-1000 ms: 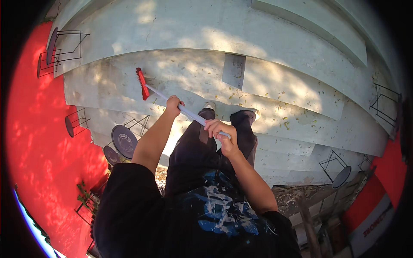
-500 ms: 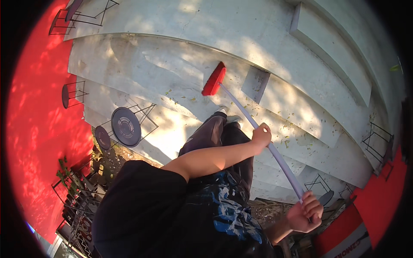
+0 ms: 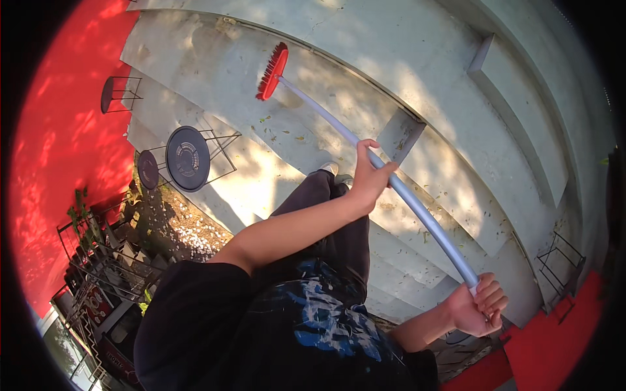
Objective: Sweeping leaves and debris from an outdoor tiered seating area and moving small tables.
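A broom with a red head and a long pale grey handle stretches diagonally from far left to near right. My left hand is around the middle of the handle, thumb and fingers on either side of it. Around the handle's near end, my right hand is closed in a fist. Dark red bristles face left, over a pale concrete step; whether they touch it I cannot tell. Small leaves lie scattered on the concrete near the head.
Round dark tables or stools on thin metal frames stand at the left, by a red wall. Several concrete steps curve across the ground, with a raised block at far right. A metal-framed seat stands at right; stacked racks are lower left.
The broom head has swung left and farther away, and its bristles now show. My left hand has moved left and away with the handle. My right hand stays on the near end, slightly shifted right.
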`<action>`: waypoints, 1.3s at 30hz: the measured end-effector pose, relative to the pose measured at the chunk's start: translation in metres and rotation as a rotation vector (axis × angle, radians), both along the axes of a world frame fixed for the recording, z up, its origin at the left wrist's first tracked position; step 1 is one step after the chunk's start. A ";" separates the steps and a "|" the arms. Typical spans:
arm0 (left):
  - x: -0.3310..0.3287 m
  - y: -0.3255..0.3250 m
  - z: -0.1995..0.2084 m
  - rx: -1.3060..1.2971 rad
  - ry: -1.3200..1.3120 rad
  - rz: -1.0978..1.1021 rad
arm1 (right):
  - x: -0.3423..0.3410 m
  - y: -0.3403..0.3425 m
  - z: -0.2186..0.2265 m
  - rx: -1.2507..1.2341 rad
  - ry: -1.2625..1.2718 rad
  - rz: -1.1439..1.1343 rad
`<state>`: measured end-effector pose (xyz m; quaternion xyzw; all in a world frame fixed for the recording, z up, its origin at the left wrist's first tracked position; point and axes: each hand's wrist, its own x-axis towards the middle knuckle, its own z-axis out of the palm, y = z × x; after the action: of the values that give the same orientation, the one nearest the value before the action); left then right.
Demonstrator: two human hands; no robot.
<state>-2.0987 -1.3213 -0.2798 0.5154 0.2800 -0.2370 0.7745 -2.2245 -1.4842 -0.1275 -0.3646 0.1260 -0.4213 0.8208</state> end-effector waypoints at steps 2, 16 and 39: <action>0.045 0.052 -0.056 0.007 -0.001 0.193 | 0.027 0.046 -0.039 0.080 0.066 0.070; 0.152 0.275 -0.321 0.378 0.149 0.005 | 0.049 0.252 -0.276 -0.363 0.075 0.422; 0.071 0.322 -0.247 0.308 -0.105 -0.208 | -0.113 0.317 -0.142 -0.131 -0.084 -0.443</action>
<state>-2.0276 -0.9991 -0.5267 0.6656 0.2172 -0.2427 0.6715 -2.3372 -1.1675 -0.2699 -0.3627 0.1408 -0.6132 0.6875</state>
